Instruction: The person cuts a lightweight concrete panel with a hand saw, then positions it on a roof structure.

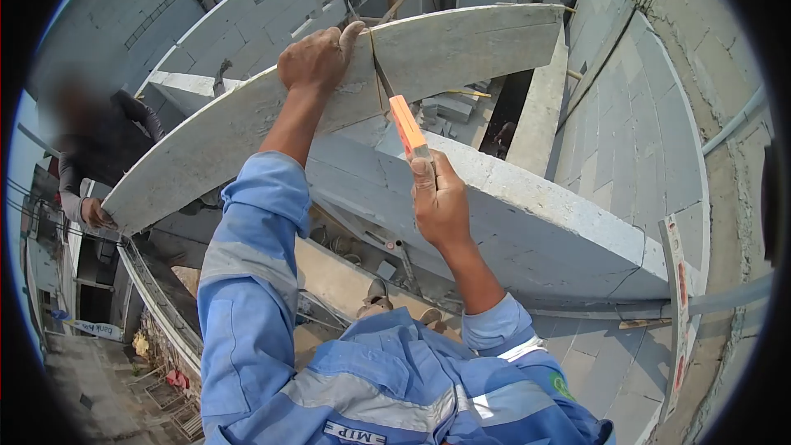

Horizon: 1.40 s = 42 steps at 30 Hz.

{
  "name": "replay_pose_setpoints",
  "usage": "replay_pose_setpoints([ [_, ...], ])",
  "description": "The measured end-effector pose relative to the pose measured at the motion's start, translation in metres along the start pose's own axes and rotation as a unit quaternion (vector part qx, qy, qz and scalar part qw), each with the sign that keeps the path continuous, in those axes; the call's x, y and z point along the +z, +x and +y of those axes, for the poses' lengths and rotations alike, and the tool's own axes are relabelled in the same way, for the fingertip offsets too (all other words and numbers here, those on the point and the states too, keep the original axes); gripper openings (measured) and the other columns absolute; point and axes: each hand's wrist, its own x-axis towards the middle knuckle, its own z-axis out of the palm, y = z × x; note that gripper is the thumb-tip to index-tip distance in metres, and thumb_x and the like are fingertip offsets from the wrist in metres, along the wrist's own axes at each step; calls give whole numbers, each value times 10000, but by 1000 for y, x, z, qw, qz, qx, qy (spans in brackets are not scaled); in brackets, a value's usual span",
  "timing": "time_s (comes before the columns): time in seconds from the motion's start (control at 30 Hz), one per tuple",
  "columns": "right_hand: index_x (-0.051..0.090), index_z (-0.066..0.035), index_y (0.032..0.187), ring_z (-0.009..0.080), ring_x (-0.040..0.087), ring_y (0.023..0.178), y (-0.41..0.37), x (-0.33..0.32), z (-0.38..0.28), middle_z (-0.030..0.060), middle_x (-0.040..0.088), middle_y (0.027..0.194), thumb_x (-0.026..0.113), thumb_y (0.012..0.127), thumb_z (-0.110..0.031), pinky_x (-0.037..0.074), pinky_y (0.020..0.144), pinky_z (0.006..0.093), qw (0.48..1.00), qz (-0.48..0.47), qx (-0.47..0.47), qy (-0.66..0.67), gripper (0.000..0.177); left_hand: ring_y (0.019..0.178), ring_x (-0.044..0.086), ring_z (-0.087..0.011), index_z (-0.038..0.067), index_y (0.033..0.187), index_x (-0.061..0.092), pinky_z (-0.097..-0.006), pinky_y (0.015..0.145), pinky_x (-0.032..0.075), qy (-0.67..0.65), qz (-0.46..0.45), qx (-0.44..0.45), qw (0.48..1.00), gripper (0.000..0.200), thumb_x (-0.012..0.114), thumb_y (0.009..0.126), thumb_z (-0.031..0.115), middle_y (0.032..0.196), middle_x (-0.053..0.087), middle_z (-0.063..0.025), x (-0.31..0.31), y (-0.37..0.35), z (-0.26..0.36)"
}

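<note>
A long grey-white concrete panel (pixel 461 45) lies across the top of the walls in front of me. My left hand (pixel 317 58) grips its far edge, fingers bent over it and thumb out along the edge. My right hand (pixel 438 198) is closed around the grip of a handsaw (pixel 405 125) with an orange handle. The saw's narrow dark blade meets the panel just right of my left hand, along a thin upright line. At the panel's left end, a co-worker's hand (pixel 97 213) holds the corner.
A block wall (pixel 527 214) with a rough pale top runs below the panel to the right. A spirit level (pixel 679 305) stands by the right wall. Loose blocks (pixel 449 107) lie beyond the panel. A deep drop with a ledge (pixel 325 272) opens below me.
</note>
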Motion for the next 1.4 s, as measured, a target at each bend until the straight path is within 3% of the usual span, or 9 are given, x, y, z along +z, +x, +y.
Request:
replay_pose_setpoints([
  [0.1,576,2,1120,82,455,526,41,23,-5,7,485,621,466,1015,-473,387,499,269,998,15,-59,-31,499,640,694,-248,150,751,705,-390,503,517,-16,8,7,1000,683,301,968,657,728,710,-60,-1,-10,-9],
  [0.2,573,-13,1174,67,472,553,-67,-17,13,15,524,675,465,1012,-478,397,521,260,999,12,-31,-11,504,644,692,-259,153,749,706,-393,511,519,3,0,6,1000,684,296,970,654,729,709,-66,7,6,-11],
  [0.27,558,0,1188,195,580,567,-123,-41,19,92,548,615,486,1008,-451,448,542,365,999,22,-37,-18,491,655,694,-269,152,751,707,-399,526,525,2,4,-22,1000,683,297,971,652,736,710,-76,17,6,-11],
  [0.37,590,-11,1153,67,471,556,-51,-29,-1,11,511,645,456,1017,-474,396,516,261,999,-7,41,11,501,654,692,-279,147,742,709,-399,535,527,-28,18,8,999,692,298,970,654,740,710,-83,5,-6,-5],
  [0.5,586,-5,1140,76,453,559,35,21,-12,13,503,637,465,1007,-500,383,504,263,997,13,-52,-50,527,650,693,-272,147,748,714,-398,532,527,-3,30,14,999,695,297,970,656,740,711,-74,-7,-1,-11],
  [0.63,561,20,1152,316,585,561,-104,-37,6,166,566,639,500,1010,-412,432,539,418,999,23,-21,-6,459,754,703,-286,169,838,731,-419,594,540,-12,-48,-20,999,681,279,970,661,822,723,-75,5,0,-5],
  [0.87,550,25,1130,429,611,624,11,21,-8,217,583,633,499,1003,-422,452,564,469,998,5,-3,-59,467,804,707,-304,157,864,731,-436,659,540,-17,-81,-13,996,678,308,955,679,858,727,-96,-14,0,-6],
  [1.27,519,31,1189,429,624,637,-8,10,-10,211,605,673,474,1004,-460,459,577,471,998,11,3,-61,526,842,715,-297,59,951,695,-459,710,562,-71,-142,173,972,743,420,863,744,860,717,-153,-18,35,58],
  [1.4,514,33,1211,378,632,612,-26,-11,-32,178,604,673,498,1004,-428,468,579,431,996,-42,59,-42,506,877,708,-316,68,1001,704,-457,743,563,-55,-192,143,969,726,427,864,725,898,712,-172,-11,34,62],
])
